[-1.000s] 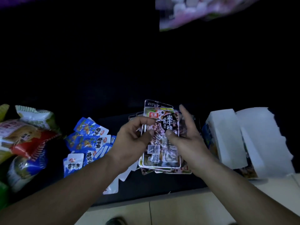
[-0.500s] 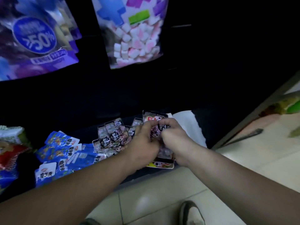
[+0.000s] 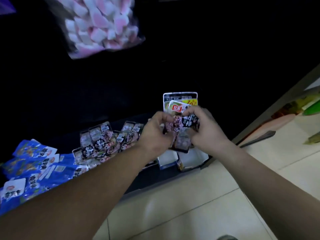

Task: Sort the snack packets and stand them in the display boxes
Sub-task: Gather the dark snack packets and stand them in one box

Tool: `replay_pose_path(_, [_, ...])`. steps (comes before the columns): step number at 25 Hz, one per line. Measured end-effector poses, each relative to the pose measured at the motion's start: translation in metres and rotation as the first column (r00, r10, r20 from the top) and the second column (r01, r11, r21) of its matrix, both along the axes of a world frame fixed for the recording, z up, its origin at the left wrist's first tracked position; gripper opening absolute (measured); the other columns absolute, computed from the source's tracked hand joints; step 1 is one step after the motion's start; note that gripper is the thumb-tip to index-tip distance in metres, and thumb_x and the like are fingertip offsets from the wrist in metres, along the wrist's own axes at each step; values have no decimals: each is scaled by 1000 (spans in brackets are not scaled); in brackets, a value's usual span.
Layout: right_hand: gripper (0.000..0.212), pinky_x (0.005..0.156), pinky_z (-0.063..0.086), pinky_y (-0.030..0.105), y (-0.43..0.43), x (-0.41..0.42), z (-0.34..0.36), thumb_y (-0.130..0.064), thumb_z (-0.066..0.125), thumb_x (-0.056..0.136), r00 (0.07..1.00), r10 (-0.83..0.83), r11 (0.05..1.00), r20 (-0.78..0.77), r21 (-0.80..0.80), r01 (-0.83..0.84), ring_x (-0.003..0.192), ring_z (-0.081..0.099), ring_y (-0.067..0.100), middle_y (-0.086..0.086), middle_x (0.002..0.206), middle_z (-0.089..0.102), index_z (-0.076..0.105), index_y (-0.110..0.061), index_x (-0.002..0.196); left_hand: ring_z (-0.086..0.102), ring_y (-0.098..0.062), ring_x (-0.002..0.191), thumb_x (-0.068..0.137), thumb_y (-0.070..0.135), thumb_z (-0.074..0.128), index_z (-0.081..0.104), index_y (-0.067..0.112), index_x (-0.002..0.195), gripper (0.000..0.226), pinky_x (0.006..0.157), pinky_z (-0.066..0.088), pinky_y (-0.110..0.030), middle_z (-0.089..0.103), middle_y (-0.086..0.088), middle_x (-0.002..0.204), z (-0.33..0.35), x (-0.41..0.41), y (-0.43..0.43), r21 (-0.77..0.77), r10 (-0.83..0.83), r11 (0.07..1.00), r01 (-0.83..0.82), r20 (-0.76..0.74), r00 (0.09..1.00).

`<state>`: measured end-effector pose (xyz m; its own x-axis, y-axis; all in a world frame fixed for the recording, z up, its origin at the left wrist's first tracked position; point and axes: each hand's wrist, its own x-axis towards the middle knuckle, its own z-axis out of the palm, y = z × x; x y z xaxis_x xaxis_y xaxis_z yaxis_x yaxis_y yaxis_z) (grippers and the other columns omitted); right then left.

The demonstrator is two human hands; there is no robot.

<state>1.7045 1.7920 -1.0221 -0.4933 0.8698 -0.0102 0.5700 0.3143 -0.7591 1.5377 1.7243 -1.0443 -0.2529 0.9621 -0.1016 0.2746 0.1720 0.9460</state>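
My left hand [image 3: 155, 132] and my right hand [image 3: 206, 129] grip one stack of black-and-pink snack packets [image 3: 181, 125] between them, held upright. The stack hangs just above an open white display box [image 3: 192, 159] at the shelf's front edge. Behind the stack rises the box's printed back flap [image 3: 180, 98]. More black-and-pink packets [image 3: 105, 141] lie in a heap left of my hands. Blue snack packets [image 3: 36, 165] are spread further left.
A clear bag of pink and white sweets [image 3: 102, 26] hangs above on the dark shelf unit. Pale floor tiles [image 3: 181, 210] lie below. A dark bar [image 3: 258, 138] lies on the floor to the right, near green and orange goods [image 3: 310, 108].
The view has swung right and down. My hands have carried the stack of packets over to the white box, and the box's inside now shows beneath them.
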Motion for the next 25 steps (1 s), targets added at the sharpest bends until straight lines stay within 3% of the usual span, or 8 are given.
replay_pose_path(2, [59, 77, 45, 25, 11, 4, -11, 6, 64, 88, 994, -32, 995, 108, 95, 21, 113, 46, 17, -3, 138, 38, 48, -44, 115, 60, -4, 104, 89, 1, 70, 56, 29, 109, 37, 80, 50, -15, 58, 15, 119, -16, 5, 15, -38, -23, 999, 25, 50, 999])
replay_pose_path(6, [66, 74, 55, 43, 17, -4, -32, 12, 61, 81, 967, -23, 994, 253, 107, -4, 107, 50, 25, 3, 136, 35, 50, -39, 121, 56, -5, 116, 88, -6, 68, 56, 27, 119, 47, 83, 46, -10, 56, 18, 122, -42, 2, 19, -161, -61, 982, 96, 210, 976])
replay_pose_path(10, [62, 67, 57, 34, 9, -2, -60, 15, 56, 83, 993, -100, 977, 61, -182, 109, 101, 52, 14, -3, 128, 37, 53, -40, 113, 47, -4, 128, 88, -9, 58, 59, 34, 121, 54, 90, 44, -15, 57, 15, 131, -55, -1, 7, -215, -134, 966, 142, 49, 990])
replay_pose_path(14, [57, 76, 55, 31, 2, -2, -76, 11, 55, 85, 986, -159, 962, -58, -232, 141, 105, 50, 5, -1, 130, 39, 53, -38, 113, 49, -8, 132, 87, -4, 55, 58, 40, 123, 57, 106, 41, -25, 56, 12, 135, -64, -3, 4, -185, -180, 969, 162, -84, 980])
replay_pose_path(16, [54, 80, 48, 27, -1, 3, -82, 7, 58, 87, 990, -138, 973, -27, -188, 131, 107, 50, 9, -1, 128, 40, 52, -37, 116, 52, -12, 121, 86, 3, 58, 57, 45, 126, 58, 101, 40, -25, 52, 3, 127, -68, -2, 3, -203, -213, 966, 160, -272, 938])
replay_pose_path(19, [52, 89, 49, 33, -10, 12, -92, 1, 62, 90, 988, -156, 974, 8, -168, 155, 113, 51, 14, -2, 128, 42, 50, -38, 122, 39, -7, 114, 79, 6, 59, 57, 45, 124, 60, 92, 24, -27, 45, 4, 105, -68, 9, 5, -178, -200, 977, 120, -558, 805])
replay_pose_path(21, [53, 94, 51, 39, -11, 12, -100, -2, 63, 89, 983, -182, 967, 9, -178, 181, 114, 54, 16, -3, 129, 45, 49, -40, 122, 49, -11, 109, 80, 6, 60, 59, 43, 123, 57, 91, 31, -23, 46, 1, 106, -71, 11, 4, -171, -205, 976, 136, -508, 837])
replay_pose_path(25, [54, 92, 55, 52, -11, -3, -117, -7, 68, 87, 986, -164, 951, -25, -270, 152, 109, 61, 23, 0, 127, 52, 47, -49, 115, 50, 0, 61, 89, 10, 62, 60, 35, 129, 46, 78, 43, -12, 41, -1, 117, -66, -7, -10, -210, -231, 965, 156, -397, 888])
